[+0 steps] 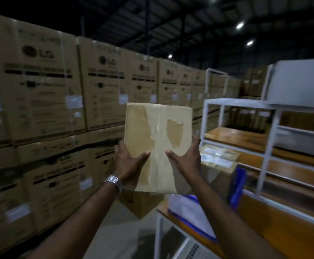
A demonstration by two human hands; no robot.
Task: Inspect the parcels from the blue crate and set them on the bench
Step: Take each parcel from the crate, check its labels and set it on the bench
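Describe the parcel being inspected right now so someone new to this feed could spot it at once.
In front of the wall of stacked printed cartons, both hands hold one parcel up at the centre of view, the left hand and right hand gripping its lower sides. Unlike the cartons behind, it is a small plain box with a taped centre seam and torn brown patches where its surface has peeled.

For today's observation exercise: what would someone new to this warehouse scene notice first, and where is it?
First, the cardboard parcel raised at centre frame, its face torn in patches, with the left hand and right hand gripping its lower sides. Behind and to the left rises a wall of stacked cartons. At right stands a white-framed bench with wooden shelves.
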